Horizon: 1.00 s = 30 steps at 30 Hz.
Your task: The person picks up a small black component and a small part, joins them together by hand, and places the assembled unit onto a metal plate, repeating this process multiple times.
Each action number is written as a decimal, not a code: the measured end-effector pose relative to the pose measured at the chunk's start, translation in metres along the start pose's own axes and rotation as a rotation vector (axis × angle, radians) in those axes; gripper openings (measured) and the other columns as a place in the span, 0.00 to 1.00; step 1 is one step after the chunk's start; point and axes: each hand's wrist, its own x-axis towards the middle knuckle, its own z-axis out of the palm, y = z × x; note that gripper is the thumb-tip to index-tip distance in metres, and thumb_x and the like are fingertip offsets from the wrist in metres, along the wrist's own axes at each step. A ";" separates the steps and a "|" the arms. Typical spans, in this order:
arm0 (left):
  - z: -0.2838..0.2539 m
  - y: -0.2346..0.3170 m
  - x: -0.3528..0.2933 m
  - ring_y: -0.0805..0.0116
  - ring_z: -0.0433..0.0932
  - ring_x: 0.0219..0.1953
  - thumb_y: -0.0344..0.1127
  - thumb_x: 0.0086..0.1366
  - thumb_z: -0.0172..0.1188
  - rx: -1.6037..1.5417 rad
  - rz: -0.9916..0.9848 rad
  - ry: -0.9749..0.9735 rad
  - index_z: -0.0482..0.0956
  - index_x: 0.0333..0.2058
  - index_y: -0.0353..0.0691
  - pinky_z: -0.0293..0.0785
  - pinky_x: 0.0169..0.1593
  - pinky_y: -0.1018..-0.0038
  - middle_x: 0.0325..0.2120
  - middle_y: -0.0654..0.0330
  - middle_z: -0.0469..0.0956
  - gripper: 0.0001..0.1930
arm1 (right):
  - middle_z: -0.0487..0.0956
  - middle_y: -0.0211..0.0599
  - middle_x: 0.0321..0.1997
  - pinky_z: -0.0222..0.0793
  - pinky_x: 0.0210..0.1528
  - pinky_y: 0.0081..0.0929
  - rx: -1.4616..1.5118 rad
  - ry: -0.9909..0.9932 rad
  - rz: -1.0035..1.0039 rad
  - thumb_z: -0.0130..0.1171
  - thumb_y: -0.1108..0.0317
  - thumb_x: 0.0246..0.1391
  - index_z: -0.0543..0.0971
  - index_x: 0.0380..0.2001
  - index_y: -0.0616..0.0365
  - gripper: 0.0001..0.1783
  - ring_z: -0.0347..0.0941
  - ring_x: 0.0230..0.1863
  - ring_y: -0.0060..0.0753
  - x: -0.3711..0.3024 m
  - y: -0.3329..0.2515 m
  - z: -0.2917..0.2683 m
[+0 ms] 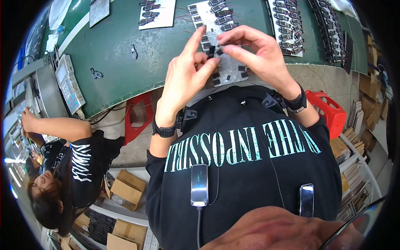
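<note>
Over a pale metal plate [233,66] at the table's near edge, my two hands come close together. My left hand [185,75] has its index finger stretched out, while its thumb and other fingers close on a small black part [211,51]. Thumb and index fingertips of my right hand [260,52] curl in beside that part; whatever is at their tips is too small to make out. Small black speaker-like modules [224,20] with thin red wires line the plate's far right side. Small dark rectangular pieces [242,68] lie on the near part, partly hidden by my hands.
More module boards stand right [287,29] and far left [156,14] on the green table [112,62]. Two loose modules, one a black piece [133,52], lie left, near a keypad device [68,83]. Another person [62,166] works at left. Red stools [327,112] stand below.
</note>
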 end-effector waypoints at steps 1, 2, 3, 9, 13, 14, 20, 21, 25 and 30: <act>-0.001 -0.001 0.001 0.81 0.78 0.24 0.30 0.64 0.64 0.049 0.046 -0.043 0.66 0.66 0.39 0.74 0.30 0.79 0.22 0.61 0.82 0.32 | 0.80 0.30 0.44 0.72 0.52 0.17 0.033 -0.093 0.038 0.59 0.76 0.63 0.79 0.47 0.64 0.10 0.76 0.46 0.18 0.003 0.000 0.000; -0.002 0.000 0.002 0.81 0.78 0.23 0.30 0.63 0.64 0.099 0.095 -0.086 0.65 0.67 0.39 0.74 0.30 0.79 0.22 0.61 0.82 0.33 | 0.80 0.30 0.44 0.72 0.53 0.17 0.064 -0.185 0.073 0.60 0.76 0.62 0.79 0.47 0.64 0.10 0.76 0.47 0.18 0.007 0.000 0.000; -0.004 0.003 0.003 0.81 0.78 0.23 0.30 0.63 0.64 0.098 0.095 -0.087 0.65 0.67 0.39 0.74 0.30 0.79 0.22 0.61 0.82 0.33 | 0.80 0.30 0.44 0.72 0.53 0.17 0.063 -0.184 0.074 0.60 0.76 0.62 0.79 0.47 0.64 0.10 0.76 0.47 0.18 0.009 0.001 0.001; -0.016 0.004 0.008 0.79 0.78 0.22 0.30 0.65 0.63 -0.110 -0.020 0.037 0.65 0.66 0.39 0.74 0.30 0.80 0.23 0.59 0.83 0.31 | 0.80 0.30 0.45 0.72 0.54 0.19 0.199 -0.026 0.128 0.60 0.77 0.61 0.79 0.46 0.64 0.10 0.76 0.48 0.19 0.027 0.006 0.012; -0.035 0.012 0.011 0.79 0.77 0.22 0.30 0.64 0.63 -0.181 -0.133 0.014 0.64 0.67 0.39 0.74 0.30 0.80 0.22 0.59 0.82 0.33 | 0.80 0.30 0.45 0.72 0.54 0.20 0.042 -0.009 0.040 0.60 0.77 0.61 0.79 0.46 0.64 0.10 0.76 0.48 0.19 0.036 -0.007 0.022; -0.038 0.013 0.010 0.79 0.77 0.22 0.29 0.63 0.63 -0.197 -0.181 -0.010 0.64 0.67 0.39 0.74 0.30 0.80 0.22 0.58 0.82 0.33 | 0.79 0.30 0.45 0.73 0.54 0.20 -0.037 -0.003 -0.012 0.59 0.78 0.61 0.79 0.47 0.64 0.11 0.75 0.48 0.19 0.037 -0.010 0.023; -0.044 0.003 0.011 0.79 0.77 0.22 0.30 0.60 0.64 -0.013 -0.095 -0.140 0.62 0.68 0.39 0.74 0.30 0.79 0.21 0.60 0.81 0.37 | 0.78 0.30 0.44 0.74 0.53 0.21 -0.075 -0.209 -0.023 0.58 0.78 0.62 0.80 0.46 0.66 0.10 0.76 0.48 0.20 0.044 -0.008 0.026; -0.045 0.007 0.010 0.79 0.77 0.22 0.30 0.59 0.64 -0.061 -0.128 -0.126 0.61 0.68 0.39 0.74 0.31 0.79 0.21 0.60 0.81 0.37 | 0.78 0.30 0.43 0.74 0.53 0.21 0.006 -0.151 0.023 0.58 0.79 0.62 0.80 0.45 0.66 0.10 0.76 0.48 0.21 0.044 -0.006 0.029; -0.047 0.002 0.010 0.80 0.77 0.24 0.31 0.60 0.64 -0.079 -0.132 -0.162 0.59 0.68 0.38 0.74 0.32 0.80 0.21 0.61 0.80 0.38 | 0.78 0.30 0.43 0.74 0.52 0.20 -0.064 -0.195 0.003 0.57 0.79 0.62 0.80 0.45 0.67 0.09 0.76 0.48 0.20 0.044 -0.009 0.023; -0.049 0.013 0.012 0.80 0.79 0.29 0.28 0.61 0.65 -0.246 -0.239 -0.149 0.65 0.65 0.36 0.76 0.37 0.81 0.24 0.62 0.81 0.33 | 0.78 0.29 0.44 0.74 0.52 0.18 0.062 -0.165 0.035 0.58 0.78 0.62 0.79 0.46 0.66 0.10 0.76 0.48 0.19 0.044 -0.002 0.028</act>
